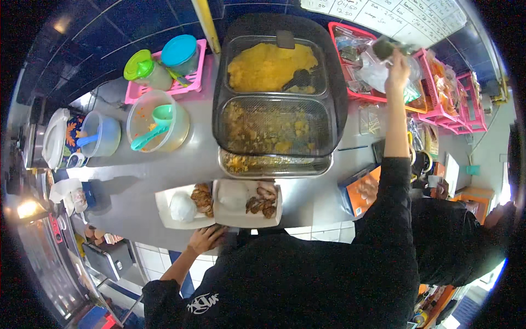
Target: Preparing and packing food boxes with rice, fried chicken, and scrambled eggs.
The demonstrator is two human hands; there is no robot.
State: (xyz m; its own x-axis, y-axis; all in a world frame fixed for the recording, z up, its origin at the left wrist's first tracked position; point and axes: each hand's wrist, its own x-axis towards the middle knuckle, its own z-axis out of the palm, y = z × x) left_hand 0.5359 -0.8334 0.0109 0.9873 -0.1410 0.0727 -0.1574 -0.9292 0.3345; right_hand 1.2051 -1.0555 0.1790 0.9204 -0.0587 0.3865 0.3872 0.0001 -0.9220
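Observation:
My right hand (pixel 398 74) reaches up to the far right. Its fingers are closed on a small clear packet with dark green contents (pixel 383 50), partly blurred, above a red basket (pixel 341 60) of plastic bags. At the table's near edge, my left hand (pixel 207 239) rests with its fingers laid out against the near side of two open paper boxes. Inside the left paper box (pixel 167 215) are a white rice mound and browned meat pieces. The right paper box (pixel 241 219) likewise holds rice and browned meat.
Beyond the boxes stands a black-framed food warmer (pixel 219 104) with yellow food and crumbs in trays. A clear tub (pixel 183 129) with a teal scoop sits left of it. A pink basket (pixel 203 60) carries lidded tubs. A person in black (pixel 455 236) is at the right.

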